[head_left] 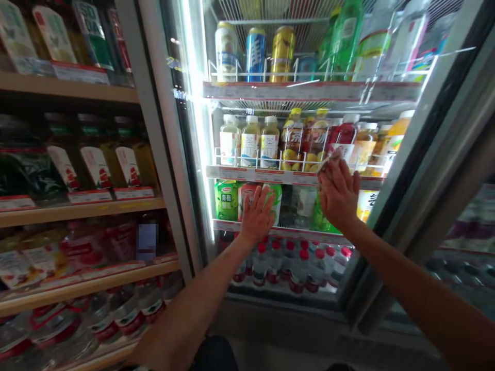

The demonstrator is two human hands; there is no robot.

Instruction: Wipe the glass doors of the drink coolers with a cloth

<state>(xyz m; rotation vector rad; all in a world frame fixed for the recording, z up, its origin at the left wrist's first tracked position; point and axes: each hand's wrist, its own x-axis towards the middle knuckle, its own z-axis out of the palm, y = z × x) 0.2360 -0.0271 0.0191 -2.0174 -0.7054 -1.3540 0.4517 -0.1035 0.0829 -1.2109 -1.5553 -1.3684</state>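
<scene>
I reach with both arms into an open drinks fridge. My left hand [257, 214] is stretched out flat with fingers apart, against a red-labelled bottle [247, 198] on the third shelf, beside a green-labelled bottle [226, 200]. My right hand [337, 193] is higher and to the right, fingers curled round a small crumpled cloth or wrapper [328, 159] at the edge of the second shelf [270, 175], in front of a red-drink bottle [344, 135]. Pale tea bottles [250, 141] stand on that shelf to the left.
Cans [256, 54] and green bottles line the top shelf; red-capped water bottles [294, 263] fill the bottom one. The open glass fridge door [433, 170] stands at the right. Wooden shelves [81, 211] of bottled goods run along the left.
</scene>
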